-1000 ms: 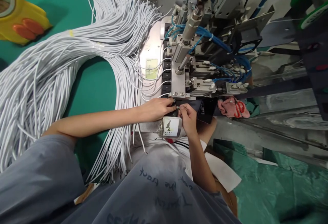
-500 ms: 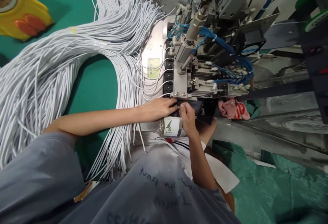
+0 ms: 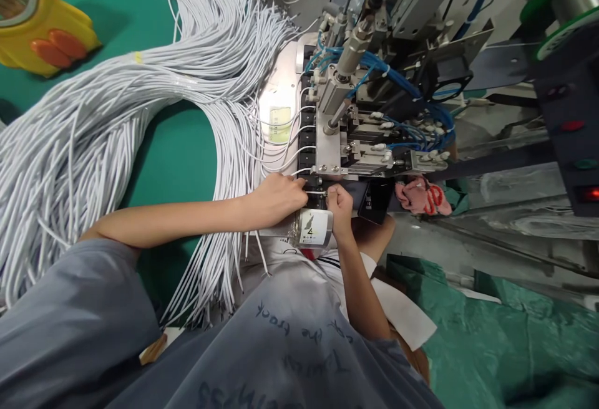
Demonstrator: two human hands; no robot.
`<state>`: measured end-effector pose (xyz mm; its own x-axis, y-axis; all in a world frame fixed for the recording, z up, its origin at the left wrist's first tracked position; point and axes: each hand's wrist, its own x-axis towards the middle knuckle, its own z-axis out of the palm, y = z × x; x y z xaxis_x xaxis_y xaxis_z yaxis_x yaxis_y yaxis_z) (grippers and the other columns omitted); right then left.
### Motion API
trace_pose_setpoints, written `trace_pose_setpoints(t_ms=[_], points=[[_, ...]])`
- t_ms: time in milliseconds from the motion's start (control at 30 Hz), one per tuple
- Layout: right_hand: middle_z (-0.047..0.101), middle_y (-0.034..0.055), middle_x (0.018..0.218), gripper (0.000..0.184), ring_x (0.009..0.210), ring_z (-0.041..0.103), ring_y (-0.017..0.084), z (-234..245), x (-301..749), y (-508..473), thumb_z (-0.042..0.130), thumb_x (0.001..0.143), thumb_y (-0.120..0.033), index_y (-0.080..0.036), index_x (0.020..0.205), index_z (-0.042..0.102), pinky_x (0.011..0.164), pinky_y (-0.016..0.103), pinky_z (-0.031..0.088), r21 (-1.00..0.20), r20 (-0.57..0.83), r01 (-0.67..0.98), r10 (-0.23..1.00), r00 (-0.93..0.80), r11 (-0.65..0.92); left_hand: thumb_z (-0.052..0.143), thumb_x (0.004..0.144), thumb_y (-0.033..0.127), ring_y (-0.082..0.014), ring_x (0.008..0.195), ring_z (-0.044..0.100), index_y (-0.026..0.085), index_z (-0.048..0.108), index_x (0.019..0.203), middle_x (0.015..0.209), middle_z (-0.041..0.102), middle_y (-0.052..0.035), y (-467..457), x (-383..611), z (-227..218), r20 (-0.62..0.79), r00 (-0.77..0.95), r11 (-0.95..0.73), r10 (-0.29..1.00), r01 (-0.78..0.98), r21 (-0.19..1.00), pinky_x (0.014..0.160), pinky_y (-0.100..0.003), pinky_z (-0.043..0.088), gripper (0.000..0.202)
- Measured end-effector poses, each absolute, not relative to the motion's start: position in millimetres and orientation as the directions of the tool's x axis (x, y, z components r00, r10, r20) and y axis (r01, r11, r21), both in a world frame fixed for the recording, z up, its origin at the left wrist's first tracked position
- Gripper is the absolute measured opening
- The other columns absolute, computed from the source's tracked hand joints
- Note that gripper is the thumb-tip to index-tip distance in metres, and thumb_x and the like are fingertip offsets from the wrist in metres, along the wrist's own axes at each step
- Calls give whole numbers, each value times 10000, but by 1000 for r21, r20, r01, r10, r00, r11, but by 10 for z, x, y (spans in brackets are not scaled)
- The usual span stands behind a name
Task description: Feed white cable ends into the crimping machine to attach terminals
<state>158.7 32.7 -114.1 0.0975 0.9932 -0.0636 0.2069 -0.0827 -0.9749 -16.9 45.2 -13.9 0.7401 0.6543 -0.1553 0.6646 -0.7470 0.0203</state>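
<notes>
A short stretch of white cable (image 3: 316, 192) spans the gap between my two hands, over the black fixture row of the machine. My left hand (image 3: 279, 197) is closed, its fingers curled around the cable's left part. On the other side my right hand (image 3: 340, 204) is closed in a pinch at the cable's right end; its fingertips hide the very tip. Several black clamp blocks (image 3: 307, 139) stand in a row beyond the hands, with white cables running into them. Just below the hands sits a clear container with a white label (image 3: 313, 228).
A thick bundle of white cables (image 3: 182, 88) lies over the green table mat (image 3: 180, 141) at left. The machine's metal cylinders (image 3: 334, 94) and blue hoses (image 3: 407, 81) rise close beyond my hands. A dark phone-like slab (image 3: 374, 202) and pink cloth (image 3: 421, 196) lie right.
My left hand has drawn slightly left from my right hand, and the white cable between them now shows. The right hand stays pinched in nearly the same place.
</notes>
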Motion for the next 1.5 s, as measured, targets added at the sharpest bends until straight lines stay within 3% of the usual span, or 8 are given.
trace_pose_setpoints(t_ms=[233,400,500,633,733,867,1033,1500], points=[[420,-36,568,314,523,377,107,-740,1612,-173,415,900,-351,-196,632,462,519,244,310,-903,182,428,932,315,32,405,771,7,-147,539,581,88,644,808,737,618,-98,484,-220,-206,-75,688,-691,722,722,-25,427,-260,271,255],[647,15,651,191,571,550,143,-575,1126,-691,513,861,-316,-189,851,656,576,252,387,-827,-134,561,955,-264,39,376,778,4,-193,603,614,46,627,932,730,635,-128,545,-211,-324,2,586,-585,810,810,-47,460,-270,299,298],[649,2,621,172,552,559,144,-589,925,-769,505,855,-258,-203,800,659,542,241,390,-846,-199,529,879,-433,68,391,825,69,-171,609,603,65,643,850,755,632,-117,474,-173,-275,11,668,-664,744,739,114,485,-270,340,253],[625,20,593,231,565,546,153,-518,1166,-662,490,844,-219,-175,669,634,553,260,397,-837,-97,543,960,-264,65,383,949,286,-147,774,619,118,654,954,911,652,-88,320,-115,-133,101,877,-747,469,333,575,663,-255,459,318],[659,24,690,101,636,570,157,-389,1473,-501,597,781,-239,-175,741,664,607,270,444,-908,-1,418,1000,-30,12,411,955,330,-151,897,615,122,634,1053,979,657,-96,303,-118,-106,153,883,-637,443,190,747,786,-251,469,320],[607,-10,628,148,548,533,120,-334,1611,-298,711,698,-298,-180,762,647,566,266,460,-991,-131,16,979,157,-136,481,919,239,-136,803,601,120,657,1013,881,651,-75,385,-136,-167,202,807,-593,555,214,776,731,-249,468,232],[549,-25,654,233,554,502,95,-495,1501,-166,739,674,-341,-196,828,641,555,254,428,-937,-132,-333,990,58,-105,535,851,124,-96,669,564,123,696,831,730,626,-33,388,-112,-181,294,682,-548,670,188,815,625,-211,453,162],[569,10,693,63,652,515,127,-427,1651,-103,668,745,-232,-196,724,714,562,260,382,-989,141,48,989,52,138,510,885,173,-93,658,592,128,706,880,735,661,-44,400,-118,-206,271,723,-492,636,109,864,623,-208,467,201]])
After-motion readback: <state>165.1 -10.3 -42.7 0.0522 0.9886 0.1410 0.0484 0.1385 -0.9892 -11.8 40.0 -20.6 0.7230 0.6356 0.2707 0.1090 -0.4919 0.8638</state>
